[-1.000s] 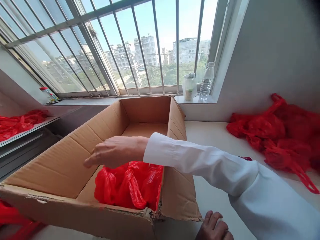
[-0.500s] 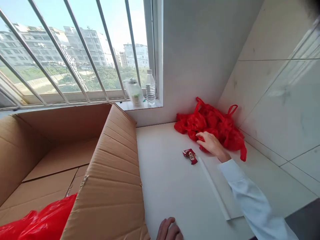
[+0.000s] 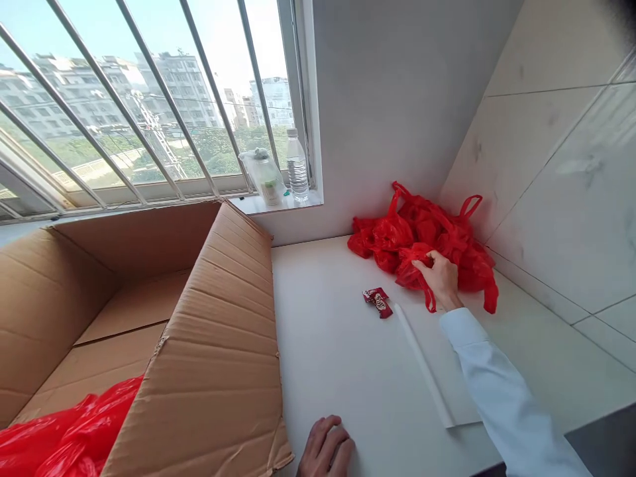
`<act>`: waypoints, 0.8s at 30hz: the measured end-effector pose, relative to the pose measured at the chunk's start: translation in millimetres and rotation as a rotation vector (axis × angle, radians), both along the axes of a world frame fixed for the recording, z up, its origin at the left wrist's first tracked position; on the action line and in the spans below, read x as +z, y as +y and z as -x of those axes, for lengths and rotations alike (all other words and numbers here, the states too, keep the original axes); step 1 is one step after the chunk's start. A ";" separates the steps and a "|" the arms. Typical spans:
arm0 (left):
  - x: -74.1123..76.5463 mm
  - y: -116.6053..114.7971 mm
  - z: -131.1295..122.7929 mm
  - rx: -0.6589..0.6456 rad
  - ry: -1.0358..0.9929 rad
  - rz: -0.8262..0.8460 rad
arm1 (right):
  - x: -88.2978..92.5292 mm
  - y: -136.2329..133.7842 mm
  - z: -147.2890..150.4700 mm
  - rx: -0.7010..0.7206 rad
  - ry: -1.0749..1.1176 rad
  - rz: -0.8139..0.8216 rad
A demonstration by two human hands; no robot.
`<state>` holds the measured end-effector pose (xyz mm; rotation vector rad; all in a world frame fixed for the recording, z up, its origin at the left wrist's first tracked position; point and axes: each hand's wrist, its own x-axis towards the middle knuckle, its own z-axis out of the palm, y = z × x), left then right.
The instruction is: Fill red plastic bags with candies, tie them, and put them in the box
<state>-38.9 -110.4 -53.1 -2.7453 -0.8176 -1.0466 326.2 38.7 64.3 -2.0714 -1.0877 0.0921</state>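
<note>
A heap of red plastic bags [image 3: 427,232] lies in the corner where the two walls meet the white surface. My right hand [image 3: 442,275] pinches one of these bags at the front of the heap between thumb and fingers. Part of that bag hangs down in front of the hand. My left hand [image 3: 325,447] rests on the white surface [image 3: 338,364] near the bottom edge, fingers loosely bent and apart, holding nothing. Two small dark red wrapped packets [image 3: 378,302] lie to the left of my right hand.
A large open cardboard box [image 3: 213,358] stands on the left, with red plastic [image 3: 79,424] inside it. On the window sill are a water bottle [image 3: 297,169] and a cup in a clear bag [image 3: 267,179]. A white strip [image 3: 424,368] lies beside my right forearm.
My right hand has moved slightly right and closed on a red bag, drawing part of it forward. More of my left hand shows now. The view has shifted a little.
</note>
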 end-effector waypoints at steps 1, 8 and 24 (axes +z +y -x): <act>3.5 0.0 0.4 -0.013 -0.012 0.015 | 5.1 -4.7 3.0 0.011 0.019 -0.041; 39.3 -12.6 -15.1 0.002 -0.246 0.278 | 15.6 -61.2 73.8 0.218 0.362 -0.309; 79.9 23.2 -42.7 0.134 -0.285 0.421 | -26.3 -169.6 156.3 0.327 0.337 -0.161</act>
